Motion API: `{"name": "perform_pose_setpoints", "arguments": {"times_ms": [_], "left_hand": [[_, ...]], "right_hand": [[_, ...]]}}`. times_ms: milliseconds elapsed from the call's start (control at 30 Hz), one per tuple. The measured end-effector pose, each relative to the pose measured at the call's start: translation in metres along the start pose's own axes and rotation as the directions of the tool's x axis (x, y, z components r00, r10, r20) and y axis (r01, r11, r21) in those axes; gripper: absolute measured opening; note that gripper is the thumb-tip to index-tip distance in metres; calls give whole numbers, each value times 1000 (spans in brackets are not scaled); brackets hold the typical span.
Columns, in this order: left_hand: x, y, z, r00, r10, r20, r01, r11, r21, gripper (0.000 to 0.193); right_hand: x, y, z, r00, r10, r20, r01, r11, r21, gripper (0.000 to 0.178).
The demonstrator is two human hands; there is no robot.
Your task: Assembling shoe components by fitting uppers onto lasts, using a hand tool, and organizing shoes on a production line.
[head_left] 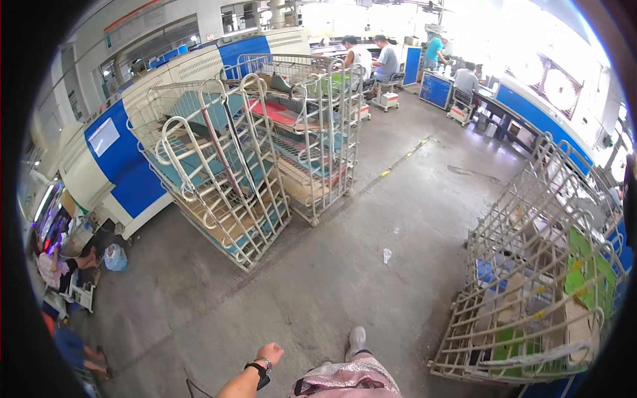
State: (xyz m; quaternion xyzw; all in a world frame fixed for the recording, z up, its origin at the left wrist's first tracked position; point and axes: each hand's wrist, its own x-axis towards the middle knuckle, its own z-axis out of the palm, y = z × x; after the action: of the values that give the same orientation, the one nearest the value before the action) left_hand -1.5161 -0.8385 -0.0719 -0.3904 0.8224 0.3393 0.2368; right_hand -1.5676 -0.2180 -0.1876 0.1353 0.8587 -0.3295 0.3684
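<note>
Curling inward, the fingers of the left hand are seemingly forming a loose fist; whether they are holding anything cannot be told. A watch and a dark band are circling the wrist. The right hand is lying outside the view, its grip unknown. One grey shoe is showing beside the patterned clothing.

Well apart from the hand, ahead and to its left, a front wire cart is carrying teal sheets and brown boards on its shelves. Just behind it, a rear wire cart is holding a red sheet, with brown, teal and green pieces around it. Off to the right, a third wire cart is containing green sheets, brown boards and a blue piece. Near the left edge, a pale blue plastic bag is resting on the floor, its contents hidden. Farther off, several people are working at benches.
</note>
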Motion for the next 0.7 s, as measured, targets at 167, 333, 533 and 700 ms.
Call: {"name": "perform_pose_setpoints", "arguments": {"times_ms": [167,333,533,700], "left_hand": [[60,34,-56,997,-49,-54,42,991,-126,36],[89,60,-162,910,-47,-412,-55,971,-232,33],[88,114,-341,545,30,-838,-250,960,-128,30],[91,194,-431,469,1,-883,-256,957,-135,33]], "right_hand": [[124,-104,-14,980,-152,127,176,962,-208,26],[236,-229,-48,932,-238,273,311,911,-270,20],[353,-553,-112,856,-493,156,516,797,-314,36],[335,-797,-149,668,-742,63,743,669,-7,36]]}}
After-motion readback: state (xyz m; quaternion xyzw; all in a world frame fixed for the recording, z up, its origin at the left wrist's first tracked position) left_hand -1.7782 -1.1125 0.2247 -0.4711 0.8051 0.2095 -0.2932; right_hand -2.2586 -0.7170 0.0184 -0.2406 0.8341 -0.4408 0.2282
